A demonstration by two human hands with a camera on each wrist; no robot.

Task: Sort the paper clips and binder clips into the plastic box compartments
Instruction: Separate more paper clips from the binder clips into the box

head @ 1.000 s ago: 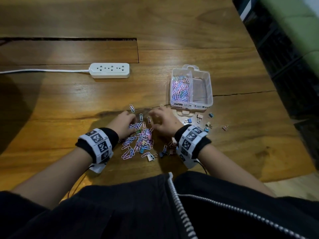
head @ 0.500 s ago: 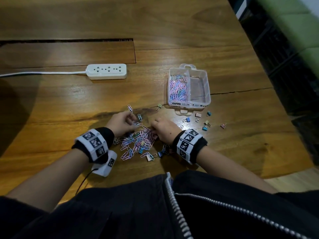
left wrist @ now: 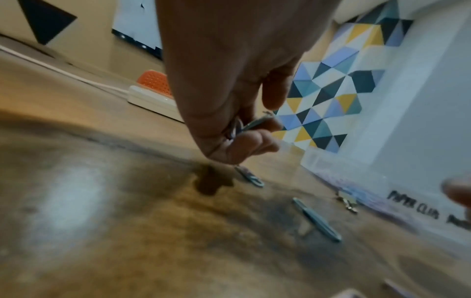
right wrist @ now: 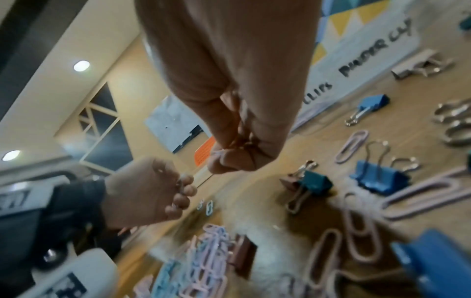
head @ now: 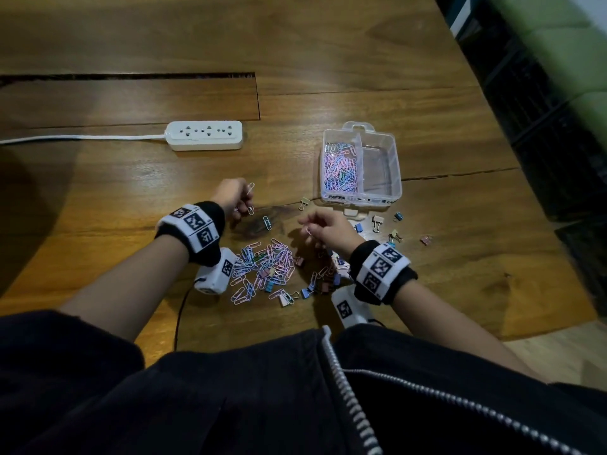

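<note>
A mixed pile of pastel paper clips and small binder clips point(head: 266, 270) lies on the wooden table in front of me. Beyond it to the right stands the clear plastic box point(head: 395, 178); its left compartment holds paper clips point(head: 340, 169), and its right one looks bare. My left hand point(head: 244, 201) hovers left of the pile, fingers curled round a few paper clips point(left wrist: 242, 127). My right hand point(head: 308, 226) hangs above the pile's right side, fingertips pinched on a pink paper clip; in the right wrist view the right hand point(right wrist: 234, 155) hides that clip.
A white power strip point(head: 205, 135) with its cord lies at the back left. Loose binder clips point(head: 377, 221) are scattered in front of the box, one gold binder clip point(head: 304, 202) near its left corner. A single blue clip point(head: 267, 222) lies between my hands. The table edge runs along the right.
Both hands have lifted off the pile. The left hand moved away to the back left with clips in it; the right hand rose with its fingertips pinched.
</note>
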